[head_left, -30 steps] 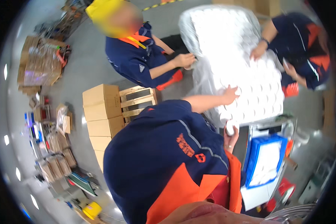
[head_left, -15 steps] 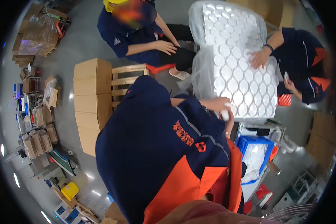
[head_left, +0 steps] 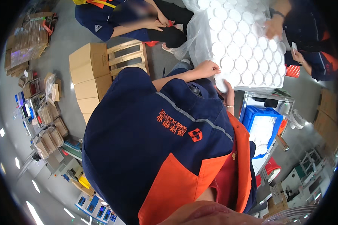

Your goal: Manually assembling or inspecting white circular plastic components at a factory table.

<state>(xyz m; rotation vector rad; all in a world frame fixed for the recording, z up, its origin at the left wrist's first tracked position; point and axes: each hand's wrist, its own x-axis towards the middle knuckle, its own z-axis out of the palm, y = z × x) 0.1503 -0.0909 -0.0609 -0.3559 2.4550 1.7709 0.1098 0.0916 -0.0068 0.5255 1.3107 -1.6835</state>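
Note:
White round lids (head_left: 247,78) stand side by side in rows, filling a large box lined with clear plastic (head_left: 199,41). My right hand (head_left: 229,90) grips a white round lid (head_left: 221,85), tilted at the near left corner of the rows. Just above it, my left hand (head_left: 208,69) has its fingertips pinched together beside the lids. Whatever may be between those fingertips is too small to make out.
A co-worker's hand (head_left: 275,28) is over the lids at right; their other hand (head_left: 297,56) holds a white piece. Another person (head_left: 116,22) sits at far left. A blue crate (head_left: 276,129) with white contents stands near right. Cartons (head_left: 88,63) rest by a wooden pallet (head_left: 127,56).
My left hand has come away from my right hand and now sits above it, pinched. The lid in my right hand shows more of its face. The whole view has shifted.

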